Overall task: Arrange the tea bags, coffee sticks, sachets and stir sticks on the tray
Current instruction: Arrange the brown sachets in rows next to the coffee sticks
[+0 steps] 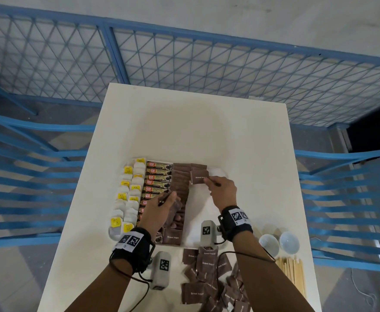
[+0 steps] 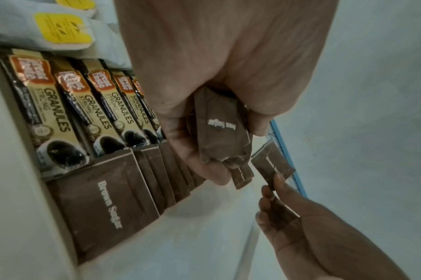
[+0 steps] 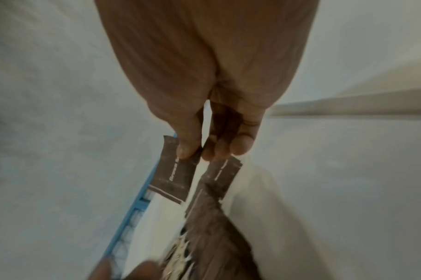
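Holding one brown sugar sachet (image 1: 199, 177) between thumb and fingertips, my right hand (image 1: 222, 192) is above the far part of the white tray (image 1: 196, 224), just beside the second row of sachets that starts there. From the right wrist view I see the thumb on the sachet's face and the fingers behind it. My left hand (image 1: 159, 210) is over the middle of the tray, and its fingers are curled around a small bundle of sachets (image 2: 225, 136), which the left wrist view shows clearly.

On the tray, from left to right, I see two rows of tea bags (image 1: 126, 199) with yellow tags, then a column of coffee sticks (image 1: 158, 179), then a long row of sachets (image 1: 181, 183) standing close together. The right part of the tray is bare.

On the table (image 1: 184, 122), near the tray's close edge, a loose pile of sachets (image 1: 209, 282) lies. The wooden stir sticks (image 1: 291, 271) lie to the right of this pile, and two small round white bowls (image 1: 279, 243) stand just beyond them.
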A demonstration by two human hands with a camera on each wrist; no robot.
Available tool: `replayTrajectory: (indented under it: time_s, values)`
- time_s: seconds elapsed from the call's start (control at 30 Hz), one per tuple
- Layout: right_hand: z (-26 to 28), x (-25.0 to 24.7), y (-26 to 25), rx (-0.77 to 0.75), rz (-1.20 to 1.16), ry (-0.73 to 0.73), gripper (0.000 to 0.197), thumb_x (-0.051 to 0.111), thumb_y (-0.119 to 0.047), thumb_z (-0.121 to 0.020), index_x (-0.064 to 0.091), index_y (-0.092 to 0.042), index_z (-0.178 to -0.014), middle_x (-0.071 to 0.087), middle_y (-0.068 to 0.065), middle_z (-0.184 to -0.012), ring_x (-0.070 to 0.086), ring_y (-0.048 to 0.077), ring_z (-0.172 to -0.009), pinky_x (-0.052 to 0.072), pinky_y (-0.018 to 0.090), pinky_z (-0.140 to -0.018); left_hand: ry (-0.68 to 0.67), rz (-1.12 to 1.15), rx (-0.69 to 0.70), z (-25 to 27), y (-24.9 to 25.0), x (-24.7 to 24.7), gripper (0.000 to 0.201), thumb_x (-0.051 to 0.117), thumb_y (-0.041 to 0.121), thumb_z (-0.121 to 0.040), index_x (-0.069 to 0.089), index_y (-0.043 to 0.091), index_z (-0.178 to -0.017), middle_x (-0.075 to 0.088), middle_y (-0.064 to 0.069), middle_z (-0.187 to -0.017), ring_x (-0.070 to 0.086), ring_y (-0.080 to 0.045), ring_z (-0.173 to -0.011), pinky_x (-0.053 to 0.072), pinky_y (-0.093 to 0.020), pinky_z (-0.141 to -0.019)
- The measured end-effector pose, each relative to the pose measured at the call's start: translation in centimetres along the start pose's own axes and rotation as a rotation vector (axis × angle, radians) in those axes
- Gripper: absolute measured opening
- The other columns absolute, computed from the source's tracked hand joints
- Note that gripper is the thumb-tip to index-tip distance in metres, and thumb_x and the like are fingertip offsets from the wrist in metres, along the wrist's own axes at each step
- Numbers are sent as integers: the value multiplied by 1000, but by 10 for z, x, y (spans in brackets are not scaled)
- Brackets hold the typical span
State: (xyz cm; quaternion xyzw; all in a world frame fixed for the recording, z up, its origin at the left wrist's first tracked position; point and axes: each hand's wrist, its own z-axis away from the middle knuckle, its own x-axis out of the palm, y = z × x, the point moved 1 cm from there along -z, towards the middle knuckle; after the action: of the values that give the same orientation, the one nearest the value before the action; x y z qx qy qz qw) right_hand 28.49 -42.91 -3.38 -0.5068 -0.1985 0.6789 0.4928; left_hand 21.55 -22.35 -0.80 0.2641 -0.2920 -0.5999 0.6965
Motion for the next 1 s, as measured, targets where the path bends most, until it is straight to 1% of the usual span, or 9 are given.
replayTrajectory:
  time_s: [0.07,0.1,0.2,0.23,0.33,0.4,0.7,0.83,1.0]
  values:
    - [-8,4,3,31,-3,21,23,77,-33,-88,79,-17,-105,75,2,-88,69,21,-84,58,37,-87,-9,10,-4,-1,1,-4,30,63,37,-101,71,8,-107,76,-12,-92,66,-32,-69,54,-33,-54]
    - [-10,6,4,38,-8,30,22,77,-32,-88,79,-17,-104,74,0,-87,69,18,-83,58,32,-87,-4,11,-6,-3,1,-6,30,63,37,-101,71,9,-107,77,-12,-93,66,-32,-69,55,-33,-54]
    - [-12,12,7,39,19,51,18,78,-24,-87,80,-14,-102,70,-5,-84,63,7,-76,43,2,-71,-4,22,-29,-7,2,-11,30,64,38,-100,70,10,-111,77,-12,-94,67,-31,-70,56,-33,-53]
    - [-13,14,8,38,20,63,15,79,-22,-86,80,-14,-98,69,-6,-82,61,4,-73,40,-1,-66,-10,23,-25,-8,3,-12,31,64,38,-100,69,10,-112,77,-12,-93,68,-31,-70,56,-33,-52]
    - [-13,18,8,72,16,86,5,81,-19,-84,77,-18,-86,67,-9,-75,61,4,-69,40,-1,-60,-27,25,-25,-10,5,-13,30,63,37,-101,70,8,-110,76,-13,-91,67,-32,-69,54,-32,-51]
    - [-14,19,9,79,17,90,8,81,-19,-83,74,-18,-83,66,-9,-74,60,0,-68,41,0,-59,-30,23,-24,-10,7,-12,29,63,36,-101,71,8,-108,76,-13,-91,67,-32,-69,54,-33,-52]
    - [-14,19,7,94,45,104,15,83,-23,-82,71,-16,-86,67,-8,-76,59,-2,-68,39,-2,-58,-33,60,-30,-10,5,-14,26,64,34,-101,70,11,-110,76,-14,-95,68,-31,-70,55,-32,-51]
    - [-12,18,7,97,63,111,18,83,-26,-81,71,-15,-88,67,-7,-78,58,-3,-69,38,-3,-58,-70,124,-68,-12,1,-19,18,64,14,-100,69,10,-117,74,-16,-102,70,-35,-76,56,-35,-56]
    - [-6,16,4,86,99,133,25,82,-37,-82,70,-16,-90,66,-9,-76,56,-4,-68,35,-4,-60,-139,179,-78,-11,0,-21,30,54,-4,-98,66,8,-123,74,-17,-108,71,-40,-86,58,-38,-61]
